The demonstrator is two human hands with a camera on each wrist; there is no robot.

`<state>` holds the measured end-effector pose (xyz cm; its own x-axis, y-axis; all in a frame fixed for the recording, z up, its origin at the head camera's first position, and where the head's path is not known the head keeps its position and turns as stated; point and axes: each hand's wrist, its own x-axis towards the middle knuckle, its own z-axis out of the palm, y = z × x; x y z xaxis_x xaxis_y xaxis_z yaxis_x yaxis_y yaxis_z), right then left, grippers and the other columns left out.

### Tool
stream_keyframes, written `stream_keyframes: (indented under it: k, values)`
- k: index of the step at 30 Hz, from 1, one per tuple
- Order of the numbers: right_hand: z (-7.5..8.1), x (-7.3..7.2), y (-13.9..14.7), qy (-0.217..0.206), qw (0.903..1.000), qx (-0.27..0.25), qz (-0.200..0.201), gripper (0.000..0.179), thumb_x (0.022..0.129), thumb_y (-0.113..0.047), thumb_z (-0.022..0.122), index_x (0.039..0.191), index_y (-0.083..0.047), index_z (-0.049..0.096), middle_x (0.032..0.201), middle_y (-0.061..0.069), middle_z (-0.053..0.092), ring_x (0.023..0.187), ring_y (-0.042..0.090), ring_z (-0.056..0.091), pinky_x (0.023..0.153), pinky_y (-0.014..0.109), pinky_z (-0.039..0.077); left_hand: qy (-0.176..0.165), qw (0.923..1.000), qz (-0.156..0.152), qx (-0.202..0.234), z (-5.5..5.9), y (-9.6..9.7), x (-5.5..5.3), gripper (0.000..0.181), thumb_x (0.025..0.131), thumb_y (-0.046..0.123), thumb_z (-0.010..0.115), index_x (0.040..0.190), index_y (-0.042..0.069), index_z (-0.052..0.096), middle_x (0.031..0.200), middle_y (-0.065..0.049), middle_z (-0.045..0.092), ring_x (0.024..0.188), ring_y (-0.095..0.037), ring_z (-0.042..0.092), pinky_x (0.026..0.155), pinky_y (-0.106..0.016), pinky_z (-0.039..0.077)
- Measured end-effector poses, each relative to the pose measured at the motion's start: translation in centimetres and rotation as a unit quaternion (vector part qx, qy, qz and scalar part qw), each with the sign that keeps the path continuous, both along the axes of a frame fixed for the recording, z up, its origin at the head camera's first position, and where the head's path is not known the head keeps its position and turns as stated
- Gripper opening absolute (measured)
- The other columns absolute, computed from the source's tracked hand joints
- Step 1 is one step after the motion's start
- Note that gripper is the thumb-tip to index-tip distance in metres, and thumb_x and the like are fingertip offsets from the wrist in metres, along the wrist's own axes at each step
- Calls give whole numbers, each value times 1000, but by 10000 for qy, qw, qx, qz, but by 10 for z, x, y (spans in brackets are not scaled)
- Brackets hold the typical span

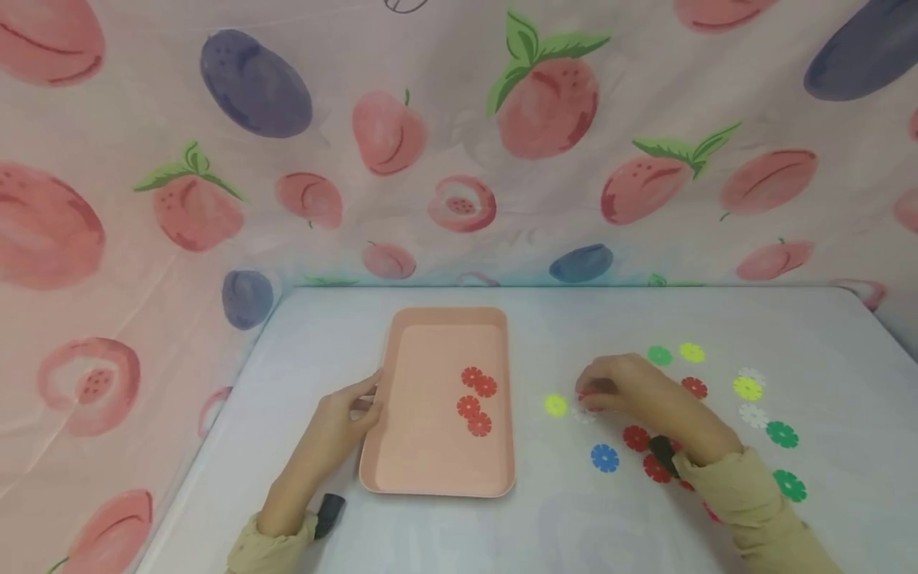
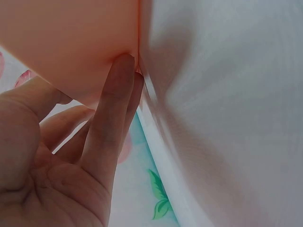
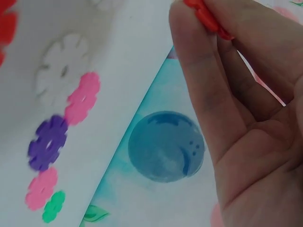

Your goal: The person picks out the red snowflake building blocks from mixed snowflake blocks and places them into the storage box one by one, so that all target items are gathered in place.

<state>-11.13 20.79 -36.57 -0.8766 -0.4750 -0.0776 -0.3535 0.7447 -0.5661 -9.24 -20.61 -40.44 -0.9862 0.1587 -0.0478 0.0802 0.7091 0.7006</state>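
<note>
At the left rim of a pink rectangular tray (image 1: 423,399), my left hand (image 1: 344,414) grips the edge. In the left wrist view the fingers (image 2: 111,104) press the tray's outer side, with the thumb at the rim. Several red notched flower discs (image 1: 468,406) lie in the tray's right half. My right hand (image 1: 624,383) pinches a red flower disc (image 3: 206,16) between thumb and fingers, low over the table to the right of the tray. Just below those fingertips lies a white disc (image 1: 584,415), with a yellow disc (image 1: 555,405) to its left.
Loose discs are scattered across the table's right side: a blue disc (image 1: 605,458), green discs (image 1: 782,434), yellow and white ones, and more red discs (image 1: 636,438) partly under the right forearm. The right wrist view also shows a purple disc (image 3: 48,143). Fruit-patterned cloth (image 1: 459,143) hangs behind.
</note>
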Motion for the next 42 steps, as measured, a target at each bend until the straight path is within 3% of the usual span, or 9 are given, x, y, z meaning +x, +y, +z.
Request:
stream_keyframes:
  k: [6,15,26,33,42]
  values:
    - [0,-3,-11,237,9996,-101,145,15,80,-10,81,94,-12,76,88,-9,70,84,10,64,80,32,59,-37,10000,-2,-25,-1,0,-2,54,96,12,63,147,9,48,129,-16,65,107,-28,68,78,-28,58]
    - [1,-3,-27,-102,9998,-127,61,15,81,-12,81,95,-12,76,89,-8,71,85,11,65,80,32,59,-76,10000,12,-22,-2,0,-2,54,96,13,63,148,10,48,129,-16,65,108,-28,68,79,-30,59]
    - [2,-2,-44,-315,9987,-284,290,15,82,-11,80,96,-14,76,90,-10,71,86,9,64,81,30,58,-102,9999,33,-10,1,1,-1,55,95,13,64,148,10,48,126,-14,67,106,-27,68,77,-27,57]
    - [4,-3,-55,0,9979,-260,592,15,82,-9,80,96,-9,77,89,-7,72,85,11,66,81,32,59,-146,9999,56,-27,2,0,-1,55,95,13,64,148,10,48,129,-15,65,106,-27,68,76,-27,57]
    - [5,-5,-68,30,9974,-249,683,15,82,-9,80,97,-9,77,89,-6,73,83,8,66,80,30,59,-129,9999,45,-1,-1,0,-2,55,95,12,64,148,11,48,127,-14,66,106,-27,68,75,-26,56]
